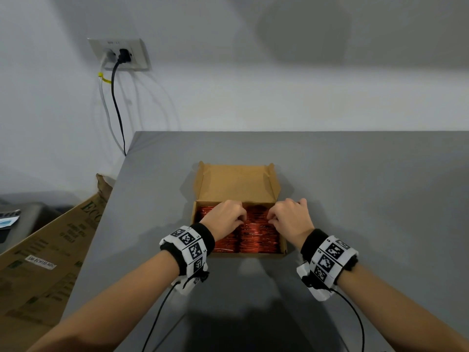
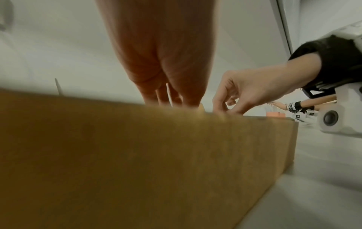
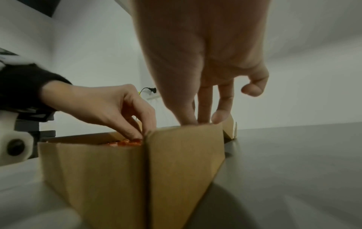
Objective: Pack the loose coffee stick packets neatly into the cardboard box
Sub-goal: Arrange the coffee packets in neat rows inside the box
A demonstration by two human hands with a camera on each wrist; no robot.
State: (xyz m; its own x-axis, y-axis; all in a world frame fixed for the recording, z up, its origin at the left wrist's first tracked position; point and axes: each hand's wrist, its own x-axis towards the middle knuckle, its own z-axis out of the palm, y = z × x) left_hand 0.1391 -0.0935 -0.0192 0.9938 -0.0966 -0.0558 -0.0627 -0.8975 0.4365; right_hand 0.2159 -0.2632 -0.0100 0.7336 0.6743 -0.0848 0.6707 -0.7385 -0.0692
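We take the cardboard box point(image 1: 237, 184) as our landmark throughout. Beneath it lies the grey table point(image 1: 355, 186), the box sitting well in from the table's edges, its lid flap standing open on the far side. Past the table's left edge, well to the left of the box, a large printed sheet of cardboard point(image 1: 43, 255) leans at a slant. On the wall beyond and to the left of the box is a socket plate point(image 1: 119, 53) with a black cable point(image 1: 118, 107) and a white cable plugged in, both trailing down.

Inside the box we see the red-orange coffee stick packets point(image 1: 256, 237), lying side by side in rows and filling it nearly to the rim.

Over the box's left half is our left hand point(image 1: 224, 215), fingers curled downward, their tips on the packets near the box's middle; in the right wrist view those fingers point(image 3: 135, 133) pinch at the packet tops. Over the box's right half is our right hand point(image 1: 291, 217), fingers likewise curled down onto the packets near the middle; whether it actually grips a packet we cannot tell. Both wrists carry black bands with checkered marker blocks point(image 1: 189, 246), just on the near side of the box.
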